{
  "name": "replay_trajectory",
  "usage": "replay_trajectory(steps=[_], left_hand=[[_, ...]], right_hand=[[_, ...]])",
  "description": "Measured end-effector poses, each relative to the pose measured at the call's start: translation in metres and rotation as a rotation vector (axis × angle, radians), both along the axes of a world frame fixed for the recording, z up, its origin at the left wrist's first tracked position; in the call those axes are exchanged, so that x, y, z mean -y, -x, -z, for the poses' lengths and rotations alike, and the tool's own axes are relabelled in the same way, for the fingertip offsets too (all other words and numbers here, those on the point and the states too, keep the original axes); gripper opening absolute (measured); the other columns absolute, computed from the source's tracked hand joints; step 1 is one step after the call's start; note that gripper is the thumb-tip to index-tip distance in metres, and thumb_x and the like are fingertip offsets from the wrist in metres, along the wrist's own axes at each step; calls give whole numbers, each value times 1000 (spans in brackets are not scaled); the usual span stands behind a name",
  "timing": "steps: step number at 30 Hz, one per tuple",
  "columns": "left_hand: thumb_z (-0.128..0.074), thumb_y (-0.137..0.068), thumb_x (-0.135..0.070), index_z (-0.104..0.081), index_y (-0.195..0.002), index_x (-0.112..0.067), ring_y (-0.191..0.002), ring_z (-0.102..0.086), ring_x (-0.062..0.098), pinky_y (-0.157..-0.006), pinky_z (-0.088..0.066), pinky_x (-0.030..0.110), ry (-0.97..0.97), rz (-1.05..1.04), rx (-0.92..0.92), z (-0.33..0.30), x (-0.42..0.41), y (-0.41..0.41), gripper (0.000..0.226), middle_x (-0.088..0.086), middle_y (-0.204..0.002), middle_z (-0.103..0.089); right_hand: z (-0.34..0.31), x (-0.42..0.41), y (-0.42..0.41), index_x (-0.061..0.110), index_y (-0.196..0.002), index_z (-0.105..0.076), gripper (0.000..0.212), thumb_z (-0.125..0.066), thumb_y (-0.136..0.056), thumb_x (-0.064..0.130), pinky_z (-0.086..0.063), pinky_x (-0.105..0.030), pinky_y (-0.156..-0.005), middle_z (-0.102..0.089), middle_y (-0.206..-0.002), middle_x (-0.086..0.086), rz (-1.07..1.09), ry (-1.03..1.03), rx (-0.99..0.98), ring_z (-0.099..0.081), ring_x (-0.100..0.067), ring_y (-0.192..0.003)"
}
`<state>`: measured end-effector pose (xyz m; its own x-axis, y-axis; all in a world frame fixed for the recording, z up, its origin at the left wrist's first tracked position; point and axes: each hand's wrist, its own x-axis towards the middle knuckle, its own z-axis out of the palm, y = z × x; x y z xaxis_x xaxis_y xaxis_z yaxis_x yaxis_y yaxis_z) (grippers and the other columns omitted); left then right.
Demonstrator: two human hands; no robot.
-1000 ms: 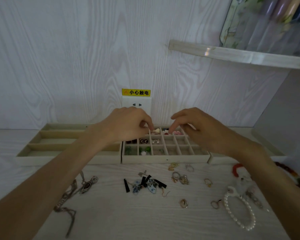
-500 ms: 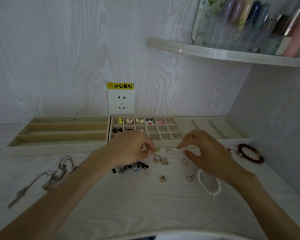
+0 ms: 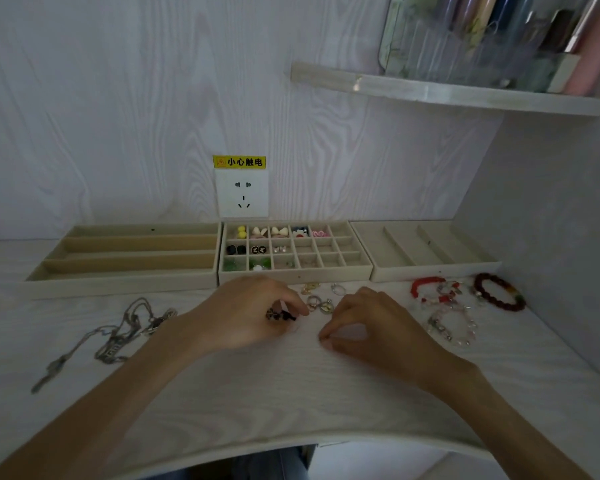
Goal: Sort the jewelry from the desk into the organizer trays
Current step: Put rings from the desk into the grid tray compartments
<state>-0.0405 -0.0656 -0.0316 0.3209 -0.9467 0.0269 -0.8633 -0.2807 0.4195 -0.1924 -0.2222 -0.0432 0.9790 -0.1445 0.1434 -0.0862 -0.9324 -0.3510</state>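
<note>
Three beige organizer trays stand along the wall: a long-slot tray [image 3: 118, 285], a grid tray [image 3: 297, 274] holding several small earrings, and a wide-slot tray [image 3: 430, 273]. In front of the grid tray, my left hand [image 3: 246, 315] rests on the desk with its fingers curled round small black earrings [image 3: 280, 315]. My right hand [image 3: 371, 323] is beside it, thumb and forefinger pinched together on the desk; the small piece between them is hidden. Gold rings [image 3: 319, 303] lie between my hands and the grid tray.
Tangled silver necklaces [image 3: 118, 336] lie at the left. A red bracelet [image 3: 426, 284], a dark bead bracelet [image 3: 499, 293] and a pale bead bracelet [image 3: 452, 327] lie at the right near the side wall. A socket [image 3: 242, 194] is on the back wall, a shelf [image 3: 447, 93] above.
Both hands came back from the grid tray down to the desk. My left hand closed on the black earrings, and my right hand moved to the desk spot right of them and pinched.
</note>
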Motion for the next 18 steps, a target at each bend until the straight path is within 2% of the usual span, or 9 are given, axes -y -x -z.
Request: replay_trajectory(steps=[3, 6, 8, 13, 15, 18], left_hand=[[-64, -84, -28, -65, -108, -43, -92, -55, -6, -83, -48, 23, -49, -3, -20, -2, 1, 5, 28, -26, -100, -63], [-65, -83, -32, -64, -109, -42, -90, -56, -4, -81, -47, 22, -87, -14, -7, -1, 4, 10, 29, -24, -98, -63], [-66, -83, -31, -64, -110, -42, -89, -56, -3, -81, -47, 22, -82, -36, -24, -3, 5, 10, 29, -24, -96, -62], [-67, -82, -18, -64, -107, -42, -88, -57, -1, -79, -49, 24, -91, -106, -82, -14, -6, -3, 34, -26, -95, -60], [-66, -82, -14, -63, -110, -39, -93, -56, 1, -82, -49, 25, -125, -144, -75, -15, -11, -12, 37, -23, -103, -60], [-68, -82, -21, -61, -112, -40, -101, -53, 2, -88, -47, 29, -151, -181, -40, -11, -15, -19, 37, -19, -115, -58]], right_hand=[[1, 1, -1, 37, -87, -74, 11, -71, -77, 40, -32, -10, -72, -54, -79, 24, 30, -34, 30, -41, 4, -77], [1, 0, 1, 35, -83, -74, 10, -72, -75, 41, -41, -22, -74, -58, -79, 20, 71, -55, 36, -47, -2, -79], [1, 0, 0, 34, -82, -74, 10, -73, -74, 40, -42, -24, -74, -62, -81, 17, 81, -72, 29, -49, -4, -78], [2, 5, -3, 25, -81, -76, 8, -77, -74, 28, -43, -11, -66, -63, -70, 18, 151, -200, 36, -58, -2, -70], [2, 8, -5, 23, -81, -77, 9, -79, -72, 21, -46, -8, -65, -65, -69, 19, 171, -284, 28, -61, 3, -70], [-2, 9, -8, 19, -82, -76, 17, -79, -70, 7, -48, -6, -66, -70, -72, 13, 188, -433, 13, -65, 5, -69]])
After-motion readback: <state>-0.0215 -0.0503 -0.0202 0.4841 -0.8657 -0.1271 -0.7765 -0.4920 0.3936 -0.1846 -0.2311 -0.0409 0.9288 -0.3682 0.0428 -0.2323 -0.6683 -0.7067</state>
